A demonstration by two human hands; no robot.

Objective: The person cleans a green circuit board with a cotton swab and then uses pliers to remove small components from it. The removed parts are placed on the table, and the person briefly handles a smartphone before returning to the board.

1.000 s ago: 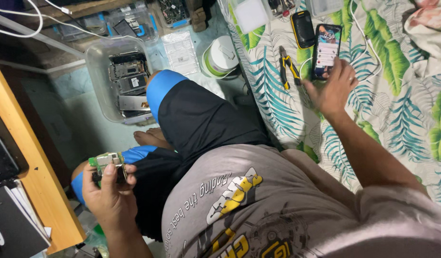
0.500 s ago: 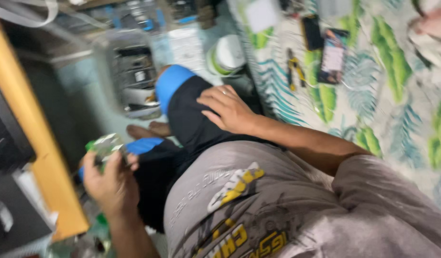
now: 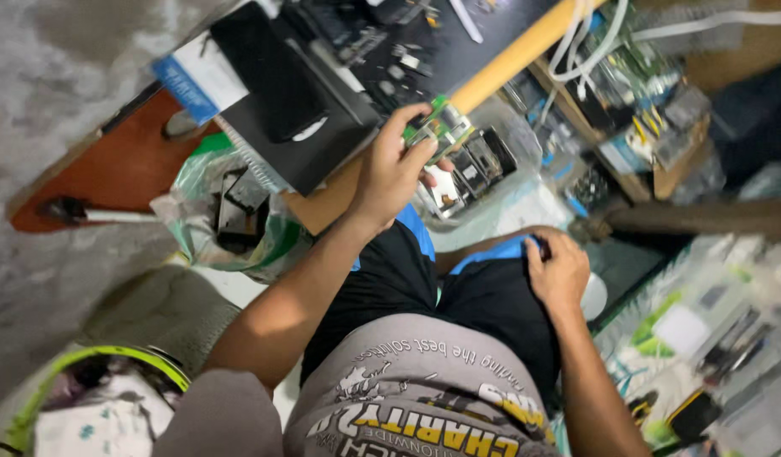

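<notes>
My left hand (image 3: 393, 172) is raised in front of me, its fingers closed on a small green circuit board part (image 3: 438, 127). It hovers over a clear plastic container (image 3: 477, 163) of dark phone parts on the floor. My right hand (image 3: 560, 272) rests on my knee and grips the hem of my black shorts (image 3: 483, 305), which have a blue edge. It holds no object. I am sitting, with a grey printed shirt (image 3: 424, 398) low in the view.
A wooden desk edge (image 3: 500, 59) carries a black notebook (image 3: 280, 97) and small parts. A plastic bag (image 3: 238, 216) of dark parts lies at the left. A shelf with white cables (image 3: 615, 51) stands at the upper right. Leaf-patterned cloth (image 3: 703, 355) with tools spreads at the lower right.
My right hand left the phone on the patterned cloth and came to rest on my knee. My left hand lifted the green part higher. The view swung toward the desk.
</notes>
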